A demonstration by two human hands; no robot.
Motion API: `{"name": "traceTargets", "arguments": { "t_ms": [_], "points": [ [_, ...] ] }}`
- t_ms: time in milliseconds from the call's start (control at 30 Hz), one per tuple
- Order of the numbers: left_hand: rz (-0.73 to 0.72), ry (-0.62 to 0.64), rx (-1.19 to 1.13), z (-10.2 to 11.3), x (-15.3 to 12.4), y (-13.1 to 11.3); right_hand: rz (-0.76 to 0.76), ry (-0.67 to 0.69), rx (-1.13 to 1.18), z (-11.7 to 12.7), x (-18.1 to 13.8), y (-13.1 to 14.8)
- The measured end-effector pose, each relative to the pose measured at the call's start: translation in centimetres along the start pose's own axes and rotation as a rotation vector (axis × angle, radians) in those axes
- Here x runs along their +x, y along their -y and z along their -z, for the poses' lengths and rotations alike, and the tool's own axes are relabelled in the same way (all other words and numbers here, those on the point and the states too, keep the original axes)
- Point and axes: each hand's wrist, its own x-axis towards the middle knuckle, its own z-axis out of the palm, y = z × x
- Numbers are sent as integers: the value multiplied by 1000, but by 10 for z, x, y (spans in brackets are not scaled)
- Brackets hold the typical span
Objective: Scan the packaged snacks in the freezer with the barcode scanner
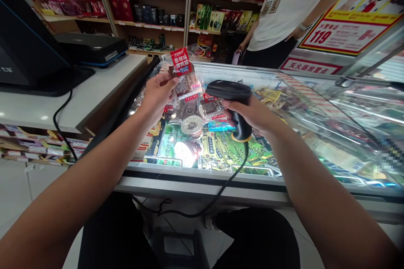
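My left hand (pixel 159 92) pinches a small snack packet (pixel 183 76) with a red label and clear wrapper, held up above the glass lid of a chest freezer (pixel 221 176). My right hand (pixel 252 114) is wrapped round the grip of a black barcode scanner (pixel 232 96), whose head points left toward the packet, a short gap away. The scanner's black cable (pixel 221 191) hangs down over the freezer's front edge. More similar packets (pixel 212 107) lie on the glass under the scanner.
A white counter (pixel 94 88) at left carries a black till screen (pixel 25 46) and a flat black device (pixel 91 48). A person in a white T-shirt (pixel 284 4) stands beyond the freezer. Shelves of goods (pixel 148 12) line the back wall. A red-yellow sign (pixel 347 29) stands right.
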Motion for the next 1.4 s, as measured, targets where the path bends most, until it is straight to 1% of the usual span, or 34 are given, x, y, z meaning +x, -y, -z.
{"name": "traceTargets", "arguments": {
  "t_ms": [133,200,267,333,367,400,433,500,600,667,733,767,800,833,867,900,933,967,1000,1033,1100,1167,1233,1267,1333,1400],
  "points": [
    [1,-5,-1,-2,-3,-1,-7,16,34,0,-1,-1],
    [-22,10,2,0,-2,-1,-10,31,32,-1,-1,0],
    [-52,13,51,6,2,-1,-8,16,16,0,-1,1],
    [-119,-40,173,17,12,0,-9,-47,-39,2,1,0],
    [-166,-85,255,24,19,2,-18,-101,-84,4,3,-2],
    [-225,-159,336,32,27,4,-33,-161,-137,7,5,-4],
    [-244,-200,421,42,36,7,-53,-222,-195,9,7,-6],
    [-201,-225,541,61,51,13,-118,-297,-317,15,12,-13],
    [-181,-259,730,85,60,19,-231,-288,-454,21,17,-24],
    [-157,-257,883,90,55,16,-276,-265,-483,24,18,-30],
    [-174,-240,1046,83,41,8,-283,-252,-475,25,19,-33],
    [-236,-230,1124,76,32,2,-277,-247,-466,26,19,-34],
    [-311,-217,1160,66,22,-3,-267,-243,-455,27,19,-34],
    [-383,-175,1164,54,11,-7,-261,-240,-442,27,18,-34],
    [-429,-106,1162,41,0,-9,-255,-239,-425,27,18,-33],
    [-455,-4,1179,27,-11,-9,-250,-239,-403,28,18,-33],
    [-460,132,1189,13,-22,-7,-247,-238,-376,28,17,-32],
    [-436,295,1209,0,-31,-3,-244,-240,-351,28,17,-31],
    [-405,423,1221,-11,-40,4,-244,-243,-334,28,17,-31],
    [-361,501,1236,-21,-47,11,-247,-243,-322,28,17,-30],
    [-283,577,1255,-33,-56,25,-257,-244,-298,27,17,-29],
    [-208,618,1186,-38,-58,35,-258,-237,-239,26,16,-27],
    [-121,645,1016,-39,-56,36,-254,-217,-153,23,16,-25],
    [-54,640,905,-38,-54,34,-253,-208,-121,22,17,-25],
    [116,582,680,-38,-50,30,-247,-220,-85,19,17,-25],
    [261,464,504,-37,-47,28,-220,-251,-70,16,17,-25]
  ]
}}
